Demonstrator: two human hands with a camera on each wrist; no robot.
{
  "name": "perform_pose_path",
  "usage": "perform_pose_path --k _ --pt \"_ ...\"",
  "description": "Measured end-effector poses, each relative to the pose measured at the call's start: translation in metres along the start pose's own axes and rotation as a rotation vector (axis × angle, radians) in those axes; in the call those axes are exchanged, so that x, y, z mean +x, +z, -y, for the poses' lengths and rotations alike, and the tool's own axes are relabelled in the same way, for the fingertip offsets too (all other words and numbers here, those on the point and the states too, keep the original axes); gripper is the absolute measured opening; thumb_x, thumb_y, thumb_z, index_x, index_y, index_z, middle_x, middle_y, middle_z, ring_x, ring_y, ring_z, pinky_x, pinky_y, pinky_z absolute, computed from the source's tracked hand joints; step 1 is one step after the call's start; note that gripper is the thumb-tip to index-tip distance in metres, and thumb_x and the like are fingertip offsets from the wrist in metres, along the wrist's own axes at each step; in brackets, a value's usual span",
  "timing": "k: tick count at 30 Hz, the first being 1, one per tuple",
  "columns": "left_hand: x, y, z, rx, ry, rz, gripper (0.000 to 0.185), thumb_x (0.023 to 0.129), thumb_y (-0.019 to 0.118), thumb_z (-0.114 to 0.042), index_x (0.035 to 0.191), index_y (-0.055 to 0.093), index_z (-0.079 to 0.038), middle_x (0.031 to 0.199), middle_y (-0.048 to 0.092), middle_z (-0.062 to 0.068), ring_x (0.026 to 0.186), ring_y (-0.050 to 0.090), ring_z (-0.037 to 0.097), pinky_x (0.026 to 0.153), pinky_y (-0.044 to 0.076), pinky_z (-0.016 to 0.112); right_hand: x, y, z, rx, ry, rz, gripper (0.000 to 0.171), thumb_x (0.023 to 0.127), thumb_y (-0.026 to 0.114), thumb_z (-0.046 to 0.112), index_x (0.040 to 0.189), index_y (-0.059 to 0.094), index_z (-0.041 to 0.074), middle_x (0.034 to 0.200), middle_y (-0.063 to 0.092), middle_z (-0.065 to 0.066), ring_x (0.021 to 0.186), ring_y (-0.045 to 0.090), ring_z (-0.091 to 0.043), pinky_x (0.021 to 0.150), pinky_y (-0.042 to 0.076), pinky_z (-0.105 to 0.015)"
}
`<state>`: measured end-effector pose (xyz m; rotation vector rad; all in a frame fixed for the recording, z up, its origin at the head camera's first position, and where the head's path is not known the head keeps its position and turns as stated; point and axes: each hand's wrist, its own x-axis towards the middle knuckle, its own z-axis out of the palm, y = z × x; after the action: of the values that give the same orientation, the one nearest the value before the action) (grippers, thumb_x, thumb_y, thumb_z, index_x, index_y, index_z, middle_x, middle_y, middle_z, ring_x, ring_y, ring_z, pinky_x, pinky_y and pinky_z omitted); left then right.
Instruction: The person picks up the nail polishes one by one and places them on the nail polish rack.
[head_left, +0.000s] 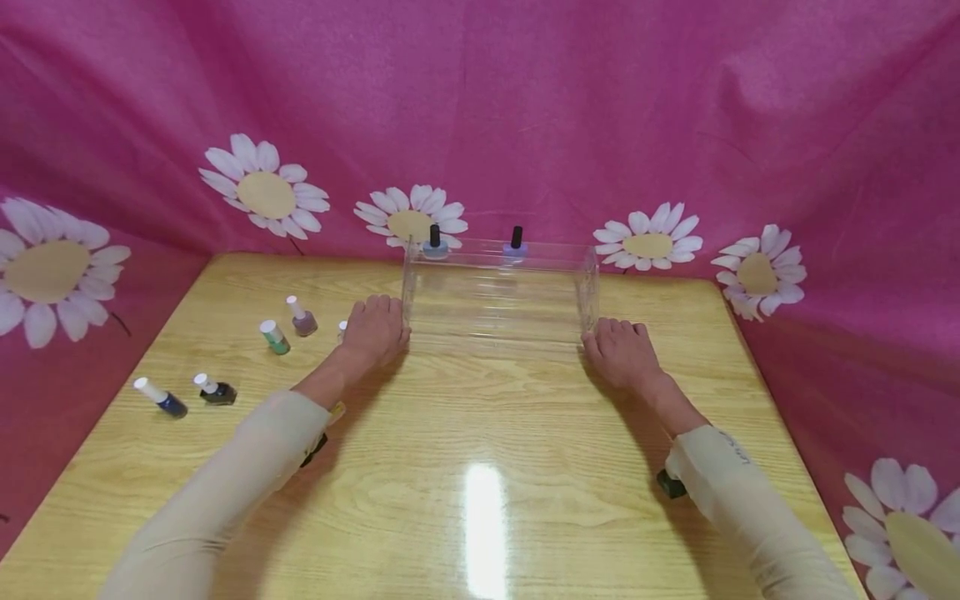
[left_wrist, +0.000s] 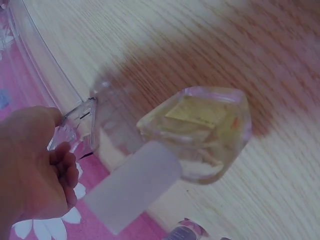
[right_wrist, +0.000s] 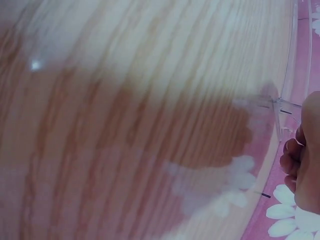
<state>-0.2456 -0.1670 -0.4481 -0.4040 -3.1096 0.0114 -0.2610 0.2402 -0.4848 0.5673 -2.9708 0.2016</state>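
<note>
Both hands sit on the clear box's near corners: left hand (head_left: 375, 329) with fingers curled on the left corner, right hand (head_left: 621, 350) on the right. Clear box (head_left: 501, 287) runs side to side, dead ahead. Bare table (head_left: 480, 433) in front; nail polish bottles (head_left: 288, 327) crowd the left.

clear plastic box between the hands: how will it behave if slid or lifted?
The clear box looks thin-walled and holds nothing visible, so it is probably light. Its straight edges suggest it is fairly stiff. On the glossy wooden table it would likely slide easily. The left hand and right hand touch its near corners; smooth walls may feel slippery.
</note>
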Motion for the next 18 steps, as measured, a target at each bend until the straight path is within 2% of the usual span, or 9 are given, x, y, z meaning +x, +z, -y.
perform_pose_path --k 4,9,11,13,18 --pt "-0.003 -0.009 0.000 -0.009 -0.004 -0.058 0.038 0.100 0.057 -0.032 0.107 0.051 0.005 0.102 0.055 0.019 0.100 0.053 0.037 0.084 0.044 0.049 0.001 -0.001 0.000 -0.011 0.004 0.034 0.038 0.107 0.035 0.031 0.083 0.045 0.004 0.079 0.051 -0.014 0.087 0.054 -0.042 0.082 0.039 -0.055" --pt "-0.013 -0.029 0.007 -0.133 -0.012 -0.178 0.035 0.099 0.061 -0.029 0.103 0.052 0.004 0.101 0.056 0.020 0.099 0.054 0.039 0.080 0.046 0.052 0.002 -0.001 -0.001 -0.007 -0.014 0.013 0.038 0.106 0.037 0.031 0.082 0.045 0.003 0.078 0.051 -0.015 0.083 0.055 -0.042 0.078 0.041 -0.055" --pt "-0.020 -0.036 0.013 -0.187 -0.009 -0.200 0.034 0.099 0.061 -0.028 0.105 0.052 0.004 0.101 0.057 0.021 0.100 0.054 0.039 0.081 0.046 0.054 0.002 -0.001 -0.002 -0.005 -0.020 0.001 0.038 0.106 0.039 0.031 0.082 0.046 0.003 0.077 0.051 -0.016 0.082 0.055 -0.042 0.078 0.041 -0.056" --pt "-0.028 -0.040 0.020 -0.242 -0.005 -0.200 0.035 0.100 0.060 -0.028 0.109 0.053 0.006 0.104 0.057 0.022 0.102 0.054 0.039 0.082 0.046 0.055 0.002 0.000 -0.002 -0.001 -0.019 0.003 0.038 0.106 0.039 0.031 0.081 0.045 0.003 0.077 0.051 -0.015 0.082 0.055 -0.042 0.078 0.041 -0.056" --pt "-0.051 -0.043 0.038 -0.460 -0.004 -0.116 0.043 0.104 0.055 -0.026 0.126 0.049 0.010 0.118 0.054 0.025 0.108 0.052 0.038 0.089 0.045 0.053 0.002 0.000 -0.003 0.012 -0.011 0.024 0.038 0.107 0.038 0.031 0.081 0.044 0.004 0.076 0.050 -0.013 0.083 0.055 -0.041 0.080 0.041 -0.057"
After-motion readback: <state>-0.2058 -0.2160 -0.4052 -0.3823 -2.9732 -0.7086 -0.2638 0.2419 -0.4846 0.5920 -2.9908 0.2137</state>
